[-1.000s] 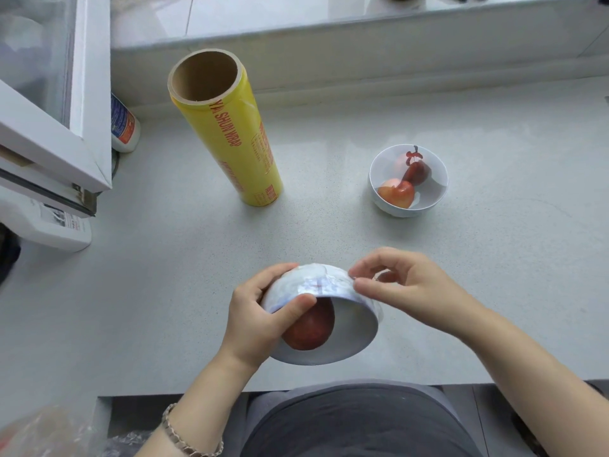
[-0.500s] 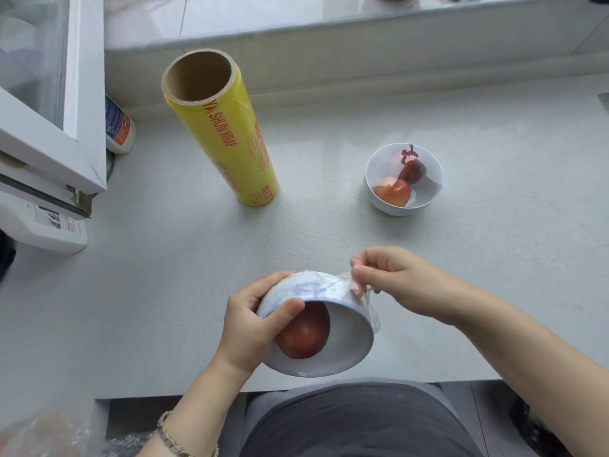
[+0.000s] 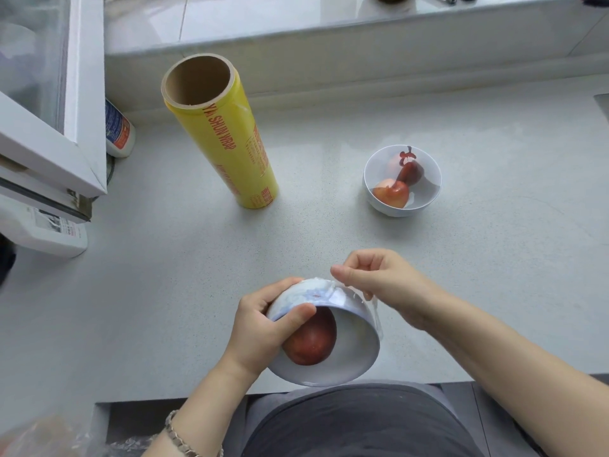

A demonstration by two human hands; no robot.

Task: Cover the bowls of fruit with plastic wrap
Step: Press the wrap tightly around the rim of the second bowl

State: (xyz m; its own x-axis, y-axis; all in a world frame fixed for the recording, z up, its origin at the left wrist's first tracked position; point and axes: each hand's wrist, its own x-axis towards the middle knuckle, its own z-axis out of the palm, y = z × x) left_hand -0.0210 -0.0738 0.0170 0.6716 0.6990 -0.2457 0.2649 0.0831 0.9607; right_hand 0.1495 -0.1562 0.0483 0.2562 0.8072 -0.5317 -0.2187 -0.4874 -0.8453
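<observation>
My left hand grips a white bowl tilted toward me at the counter's front edge, thumb over the rim. A dark red fruit lies inside it. Clear plastic wrap clings over the bowl's mouth and outer wall. My right hand pinches the wrap's edge at the bowl's upper right side. A second white bowl with red and peach fruit stands on the counter further back right. A yellow roll of plastic wrap stands upright at the back left.
The grey speckled counter runs back to a raised ledge. A white open window frame juts in at the left, with a small bottle behind it and a white box below. Crumpled plastic lies bottom left.
My right hand has pulled the wrap's edge along the bowl's side, moving slightly right and down. The left hand keeps its grip on the tilted bowl.
</observation>
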